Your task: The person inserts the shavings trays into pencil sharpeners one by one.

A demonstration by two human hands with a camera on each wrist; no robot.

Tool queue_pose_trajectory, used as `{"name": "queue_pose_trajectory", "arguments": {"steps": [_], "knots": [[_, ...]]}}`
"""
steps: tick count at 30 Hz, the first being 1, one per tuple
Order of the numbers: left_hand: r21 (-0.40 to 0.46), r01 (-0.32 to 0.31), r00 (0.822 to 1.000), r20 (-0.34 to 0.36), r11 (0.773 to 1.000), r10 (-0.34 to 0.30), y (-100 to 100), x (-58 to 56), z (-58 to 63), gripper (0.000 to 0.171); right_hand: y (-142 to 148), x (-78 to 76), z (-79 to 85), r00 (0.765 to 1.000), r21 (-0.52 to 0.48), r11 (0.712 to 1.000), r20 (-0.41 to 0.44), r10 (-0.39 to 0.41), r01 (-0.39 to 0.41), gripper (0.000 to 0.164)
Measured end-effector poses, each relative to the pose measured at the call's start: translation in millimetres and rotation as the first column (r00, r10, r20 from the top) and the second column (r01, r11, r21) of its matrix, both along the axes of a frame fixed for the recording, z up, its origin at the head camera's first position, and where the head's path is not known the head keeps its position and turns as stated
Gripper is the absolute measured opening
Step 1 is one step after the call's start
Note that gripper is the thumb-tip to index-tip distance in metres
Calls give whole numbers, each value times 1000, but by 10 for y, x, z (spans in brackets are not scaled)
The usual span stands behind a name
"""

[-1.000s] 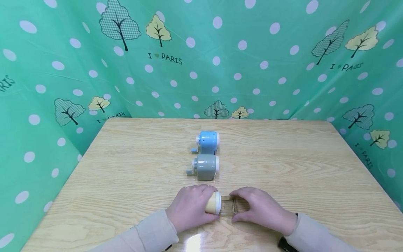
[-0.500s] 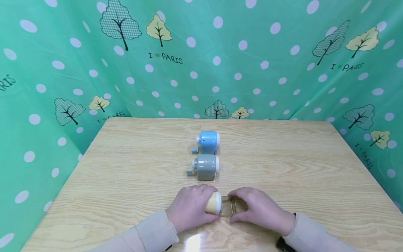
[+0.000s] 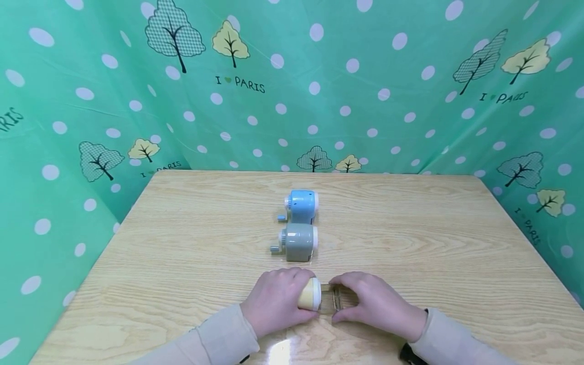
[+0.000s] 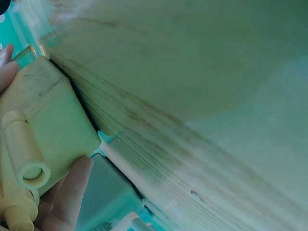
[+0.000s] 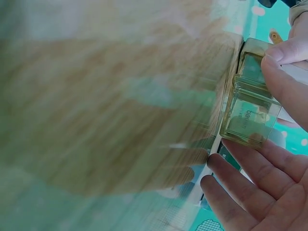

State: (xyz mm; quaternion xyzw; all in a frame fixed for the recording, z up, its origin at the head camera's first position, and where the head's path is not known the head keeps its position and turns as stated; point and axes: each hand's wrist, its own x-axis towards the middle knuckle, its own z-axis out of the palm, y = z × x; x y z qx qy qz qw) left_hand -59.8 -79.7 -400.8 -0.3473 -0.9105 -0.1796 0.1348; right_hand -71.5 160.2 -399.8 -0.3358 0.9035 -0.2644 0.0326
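Observation:
My left hand (image 3: 276, 301) grips a yellow crank pencil sharpener (image 3: 307, 295) lying near the table's front, its white-rimmed end facing right. In the left wrist view, the sharpener's body and yellow crank handle (image 4: 29, 154) show between thumb and fingers. My right hand (image 3: 380, 304) pinches a clear, amber-tinted shavings drawer (image 3: 329, 299) by its sides, thumb on one side and fingers on the other. The drawer (image 5: 250, 115) sticks partly out of the sharpener's right end. The right hand's other fingers (image 5: 236, 178) extend loosely beside it.
Just beyond the hands stands a grey crank sharpener (image 3: 299, 243), with a blue one (image 3: 302, 205) right behind it. Both cranks point left. A green dotted curtain (image 3: 292, 101) rises behind the wooden table (image 3: 433, 228) and along its sides.
My right hand has shifted slightly left with the drawer, so less of it shows outside the sharpener. The left hand and the other two sharpeners have stayed put.

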Motion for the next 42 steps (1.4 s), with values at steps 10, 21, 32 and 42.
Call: {"name": "queue_pose_trajectory", "arguments": {"steps": [10,21,32,42], "knots": [[-9,-6,1000,9,1000,6,9,-3,2,51,-19,2,29,1000,8,1000,-5,5,-5,65],[-20,-11,1000,13,1000,11,14,-4,10,50,-40,-5,28,998,17,1000,-53,27,-26,61],[-26,-12,1000,18,1000,13,15,-6,12,50,-58,-23,20,997,28,999,-73,39,-37,61],[-18,-12,1000,12,1000,12,16,-8,6,49,-84,-40,30,995,24,998,-82,64,-63,61]]}}
